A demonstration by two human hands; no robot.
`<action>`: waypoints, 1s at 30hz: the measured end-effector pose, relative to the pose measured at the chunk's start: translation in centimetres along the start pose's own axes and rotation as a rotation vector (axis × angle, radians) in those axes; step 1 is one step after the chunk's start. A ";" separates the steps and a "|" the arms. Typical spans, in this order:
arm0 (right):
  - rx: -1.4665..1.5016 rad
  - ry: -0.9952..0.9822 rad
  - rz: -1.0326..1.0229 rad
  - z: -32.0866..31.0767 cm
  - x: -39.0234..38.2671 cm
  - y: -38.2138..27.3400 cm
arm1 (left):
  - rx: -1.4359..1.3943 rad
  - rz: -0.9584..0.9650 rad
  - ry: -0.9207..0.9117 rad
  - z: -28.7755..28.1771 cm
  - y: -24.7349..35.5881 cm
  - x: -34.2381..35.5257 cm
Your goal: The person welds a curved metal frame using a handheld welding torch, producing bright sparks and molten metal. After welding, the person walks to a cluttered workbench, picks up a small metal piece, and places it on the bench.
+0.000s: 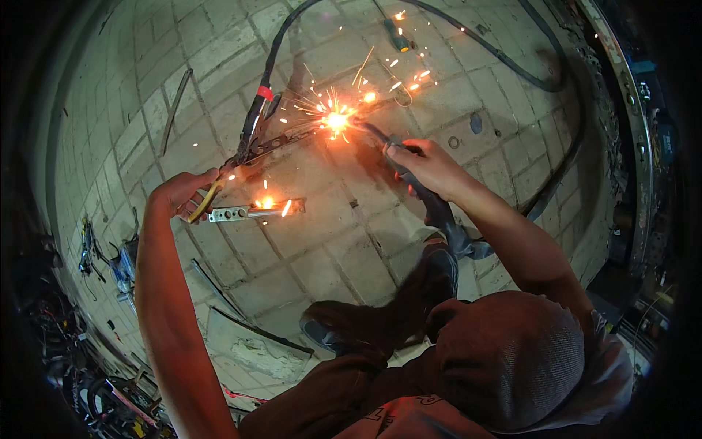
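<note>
My left hand (186, 194) is closed round pliers with a yellow handle (205, 203). Their jaws meet a dark metal strip with holes (270, 145) on the floor. A black cable wrapped with red tape (265, 93) comes down to the strip beside the jaws. My right hand (430, 172) grips a black welding torch (439, 214), its curved neck pointing left. At its tip a bright arc (337, 122) throws sparks over the strip's far end and hides the metal there. Nearer me lies a silver bar with holes (229, 214), with glowing spots around its middle.
Thick black hose (504, 62) loops across the far side and down the right. A screwdriver (397, 35) and a thin rod (176, 110) lie on the paved floor. My boots (439, 271) stand close by. Tools and cables (91, 249) clutter the left; a metal frame (640, 161) borders the right.
</note>
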State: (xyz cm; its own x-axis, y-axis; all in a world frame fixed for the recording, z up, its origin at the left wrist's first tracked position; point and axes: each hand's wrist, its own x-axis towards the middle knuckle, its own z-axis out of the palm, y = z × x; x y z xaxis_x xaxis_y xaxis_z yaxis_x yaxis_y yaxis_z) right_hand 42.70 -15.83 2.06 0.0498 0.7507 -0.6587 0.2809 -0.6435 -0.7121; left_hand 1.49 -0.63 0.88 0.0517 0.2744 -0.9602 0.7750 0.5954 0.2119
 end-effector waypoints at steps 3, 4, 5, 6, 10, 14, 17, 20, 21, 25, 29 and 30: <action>-0.096 0.235 -0.254 0.4 0.2 0.9 | 0.037 0.019 0.043 -0.2 -0.3 0.1; -0.166 0.312 -0.380 0.8 -0.1 0.6 | 0.053 0.012 0.067 -0.2 -0.4 0.1; -0.176 0.351 -0.553 1.3 -0.5 0.0 | 0.045 0.007 0.065 -0.1 -0.5 0.1; -0.297 0.300 -0.533 1.7 -0.3 0.0 | 0.038 0.009 0.060 -0.2 -0.4 0.1; -0.472 0.139 -0.450 2.7 0.5 0.6 | 0.046 0.024 0.071 0.1 -0.4 -0.3; -0.381 0.230 -0.549 3.2 -0.7 0.6 | 0.063 0.020 0.086 0.3 -0.3 -0.2; -0.377 0.168 -0.427 2.7 -0.7 0.2 | 0.055 0.053 0.109 0.3 -0.4 -0.7; -0.204 0.258 -0.570 2.6 -1.5 0.3 | 0.122 0.093 0.186 0.9 -0.9 0.0; -0.205 0.230 -0.577 2.2 -1.6 0.5 | 0.151 0.106 0.224 1.0 -1.1 0.1; -0.185 0.162 -0.384 1.1 -1.8 1.4 | 0.316 0.286 0.326 1.7 -2.6 1.1; -0.141 0.130 -0.263 0.6 -2.2 2.0 | 0.474 0.584 0.599 3.0 -3.6 0.8; -0.144 0.112 -0.262 0.5 -2.2 2.0 | 0.558 0.632 0.660 3.0 -4.0 0.9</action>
State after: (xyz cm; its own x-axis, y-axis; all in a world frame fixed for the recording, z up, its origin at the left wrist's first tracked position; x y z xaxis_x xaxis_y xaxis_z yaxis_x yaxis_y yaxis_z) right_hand 42.65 -18.88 1.97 0.0608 0.9050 -0.4210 0.4303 -0.4044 -0.8070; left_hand 0.34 -5.03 -1.35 0.3233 0.8661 -0.3814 0.9140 -0.1814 0.3629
